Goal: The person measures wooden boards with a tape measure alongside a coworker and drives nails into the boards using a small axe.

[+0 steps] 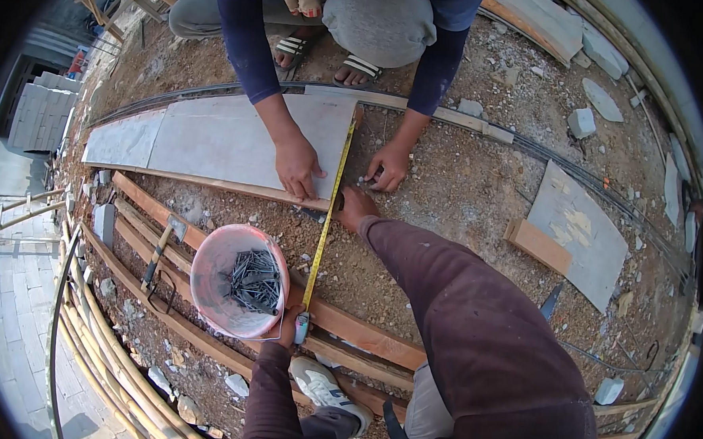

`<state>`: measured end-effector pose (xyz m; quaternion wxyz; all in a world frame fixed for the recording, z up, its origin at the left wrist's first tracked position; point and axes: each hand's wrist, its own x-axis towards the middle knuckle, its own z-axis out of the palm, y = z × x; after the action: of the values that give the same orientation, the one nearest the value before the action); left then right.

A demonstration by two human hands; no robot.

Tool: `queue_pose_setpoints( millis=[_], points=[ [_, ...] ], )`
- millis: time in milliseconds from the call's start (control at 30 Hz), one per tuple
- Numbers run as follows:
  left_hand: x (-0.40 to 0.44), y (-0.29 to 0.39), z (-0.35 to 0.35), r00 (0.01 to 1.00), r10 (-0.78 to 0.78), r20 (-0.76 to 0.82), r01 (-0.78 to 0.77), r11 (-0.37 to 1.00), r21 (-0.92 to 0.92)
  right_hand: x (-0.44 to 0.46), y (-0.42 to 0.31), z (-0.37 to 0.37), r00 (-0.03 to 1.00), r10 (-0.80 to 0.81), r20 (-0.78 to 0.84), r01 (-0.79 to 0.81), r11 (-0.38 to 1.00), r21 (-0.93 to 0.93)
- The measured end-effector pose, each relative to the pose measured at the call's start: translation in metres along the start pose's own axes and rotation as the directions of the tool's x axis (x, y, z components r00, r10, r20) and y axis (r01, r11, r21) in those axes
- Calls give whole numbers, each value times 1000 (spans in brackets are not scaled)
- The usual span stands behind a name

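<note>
My left hand point(287, 328) grips the case of a tape measure point(302, 328) beside the bucket. Its yellow blade point(322, 242) is drawn out along the end of a grey-faced wooden panel point(236, 138). My right hand point(357, 209) is closed by the blade near the panel's corner; a small dark thing shows at its fingers, too hidden to name. A co-worker squats opposite, with one hand point(297, 167) pressing on the panel and the other hand point(392, 166) low by the ground, fingers curled. A pink bucket point(206, 267) holds many nails point(254, 282).
Long timber strips point(369, 336) lie under and around the bucket. A hammer point(159, 249) rests on them at the left. Bamboo poles point(113, 366) run along the lower left. A plywood piece point(581, 239) with a wood block point(538, 245) and a saw blade point(551, 301) lie right, amid rubble.
</note>
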<state>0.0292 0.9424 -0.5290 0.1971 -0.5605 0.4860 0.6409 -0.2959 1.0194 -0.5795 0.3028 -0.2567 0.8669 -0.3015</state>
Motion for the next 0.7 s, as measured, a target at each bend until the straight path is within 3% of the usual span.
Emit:
queue_pose_setpoints(
  millis=[133, 233, 300, 400, 433, 500, 567, 600, 700],
  points=[
    [-7, 3, 5, 999, -41, 18, 41, 999, -33, -3, 0, 3, 1000, -10, 25, 10, 1000, 11],
    [-18, -2, 12, 998, -57, 25, 57, 998, -29, -14, 11, 14, 992, -23, -121, 42, 988, 152],
    [-21, -17, 12, 998, 50, 25, -51, 997, 52, -24, 27, 17, 986, -58, -160, 90, 976, 201],
    [-23, -43, 3, 988, 153, 22, -154, 968, 199, -27, 71, 25, 993, -76, 94, 45, 954, 296],
    [-17, -60, -7, 977, 208, 38, -211, 950, 230, -27, 74, 14, 945, -63, 322, -40, 952, 303],
    [-26, -69, -5, 985, 155, 72, -168, 953, 251, -35, 75, -12, 700, -20, 713, -222, 944, 245],
    [-57, -40, -3, 992, -55, 116, 25, 970, 244, -48, 73, -44, 523, -55, 850, -290, 927, 238],
    [-63, -33, 1, 993, -39, 107, 8, 962, 274, -57, 72, -56, 429, -74, 900, -330, 915, 233],
    [-86, -1, 24, 995, 49, 85, -77, 925, 371, -71, 69, -81, 368, -40, 929, -352, 919, 179]
  ],
)
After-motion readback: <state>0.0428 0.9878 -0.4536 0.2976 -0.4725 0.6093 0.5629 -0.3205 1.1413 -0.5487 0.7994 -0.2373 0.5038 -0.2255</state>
